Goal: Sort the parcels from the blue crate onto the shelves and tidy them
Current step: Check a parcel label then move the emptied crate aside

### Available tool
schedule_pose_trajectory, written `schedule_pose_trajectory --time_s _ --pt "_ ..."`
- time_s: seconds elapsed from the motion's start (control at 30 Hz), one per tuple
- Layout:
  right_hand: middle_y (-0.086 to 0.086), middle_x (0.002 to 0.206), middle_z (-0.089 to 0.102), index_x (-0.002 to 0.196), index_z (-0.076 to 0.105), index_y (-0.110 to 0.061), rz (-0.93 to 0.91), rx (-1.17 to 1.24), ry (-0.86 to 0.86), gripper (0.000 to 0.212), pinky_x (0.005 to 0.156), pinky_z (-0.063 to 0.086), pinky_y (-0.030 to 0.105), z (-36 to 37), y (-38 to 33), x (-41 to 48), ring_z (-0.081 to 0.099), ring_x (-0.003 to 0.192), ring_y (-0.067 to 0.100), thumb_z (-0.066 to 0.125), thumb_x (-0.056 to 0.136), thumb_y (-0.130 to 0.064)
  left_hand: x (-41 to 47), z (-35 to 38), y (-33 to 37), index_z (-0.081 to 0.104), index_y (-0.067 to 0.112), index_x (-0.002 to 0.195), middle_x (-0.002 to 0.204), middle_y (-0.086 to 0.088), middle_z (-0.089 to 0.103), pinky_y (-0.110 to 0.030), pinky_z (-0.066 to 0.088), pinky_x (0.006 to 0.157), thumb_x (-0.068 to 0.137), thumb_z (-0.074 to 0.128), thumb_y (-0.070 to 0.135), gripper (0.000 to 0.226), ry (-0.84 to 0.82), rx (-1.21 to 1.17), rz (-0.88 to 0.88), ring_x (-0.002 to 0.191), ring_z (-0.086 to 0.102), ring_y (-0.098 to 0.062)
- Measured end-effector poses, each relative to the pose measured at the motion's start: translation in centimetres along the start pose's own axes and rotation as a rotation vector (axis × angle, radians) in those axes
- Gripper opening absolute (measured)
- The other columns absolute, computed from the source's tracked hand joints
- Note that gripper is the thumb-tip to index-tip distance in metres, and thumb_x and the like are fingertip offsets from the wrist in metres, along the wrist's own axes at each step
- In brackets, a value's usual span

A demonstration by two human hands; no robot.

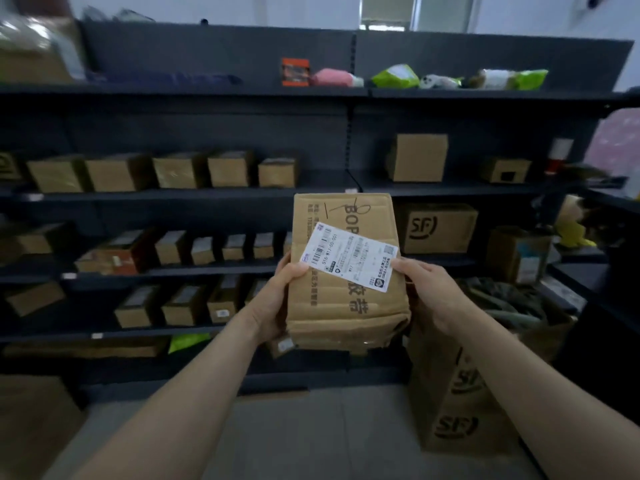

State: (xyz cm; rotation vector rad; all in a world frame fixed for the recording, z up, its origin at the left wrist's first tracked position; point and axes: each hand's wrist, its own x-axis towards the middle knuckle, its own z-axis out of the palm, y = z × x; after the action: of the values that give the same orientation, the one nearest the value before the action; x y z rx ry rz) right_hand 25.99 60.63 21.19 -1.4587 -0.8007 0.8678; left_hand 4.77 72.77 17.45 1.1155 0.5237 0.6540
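A worn brown cardboard parcel [341, 310] with a white shipping label [349, 255] and black printed characters is held up in front of the dark shelving unit [214, 195]. My left hand [277, 299] grips its left edge, thumb on the front face. My right hand [429, 292] grips its right edge, thumb near the label's corner. The blue crate is not in view.
Rows of small brown boxes [180, 173] fill the left shelves. An SF box [438, 228] sits on a right shelf, and soft green and pink bags [396, 77] lie on the top one. A tall SF carton [457, 403] stands on the floor at right.
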Motion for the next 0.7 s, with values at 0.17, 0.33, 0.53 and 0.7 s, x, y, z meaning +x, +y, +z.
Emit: schedule_pose_trajectory --time_s 0.17,0.33,0.53,0.7 --pt "-0.001 0.09 0.077 0.103 0.071 -0.018 -0.049 -0.05 -0.036 0.018 0.073 0.056 0.028 3.5 -1.9 4.3 0.072 0.084 0.015 0.058 0.095 -0.027 3.1 -4.1 2.8 0.042 0.026 0.138 0.125 -0.014 0.061 -0.043 0.054 0.078 0.07 0.071 0.047 0.077 0.045 0.004 -0.018 0.109 0.062 -0.033" --pt "0.001 0.092 0.077 0.102 0.073 -0.017 -0.067 -0.054 -0.038 0.019 0.078 0.057 0.034 7.5 -3.1 9.7 0.072 0.088 0.019 0.058 0.095 -0.026 7.4 -8.4 5.7 0.044 0.019 0.136 0.121 -0.015 0.064 -0.038 0.056 0.071 0.074 0.063 0.042 0.069 0.046 0.015 0.052 0.105 0.064 -0.031" --pt "0.0 0.091 0.077 0.099 0.073 -0.017 -0.094 -0.045 -0.01 0.018 0.08 0.057 0.032 10.6 -4.7 16.2 0.073 0.087 0.016 0.057 0.096 -0.026 13.7 -12.7 9.1 0.042 0.022 0.137 0.123 -0.013 0.063 -0.042 0.054 0.077 0.073 0.065 0.043 0.071 0.03 0.038 0.059 0.108 0.063 -0.032" --pt "-0.002 0.092 0.077 0.101 0.072 -0.017 -0.079 -0.058 -0.017 0.021 0.07 0.052 0.025 11.9 -5.3 21.3 0.073 0.084 0.012 0.055 0.097 -0.028 18.8 -15.2 10.4 0.044 0.023 0.136 0.123 -0.014 0.063 -0.046 0.053 0.081 0.074 0.065 0.045 0.069 0.03 0.027 0.032 0.109 0.061 -0.034"
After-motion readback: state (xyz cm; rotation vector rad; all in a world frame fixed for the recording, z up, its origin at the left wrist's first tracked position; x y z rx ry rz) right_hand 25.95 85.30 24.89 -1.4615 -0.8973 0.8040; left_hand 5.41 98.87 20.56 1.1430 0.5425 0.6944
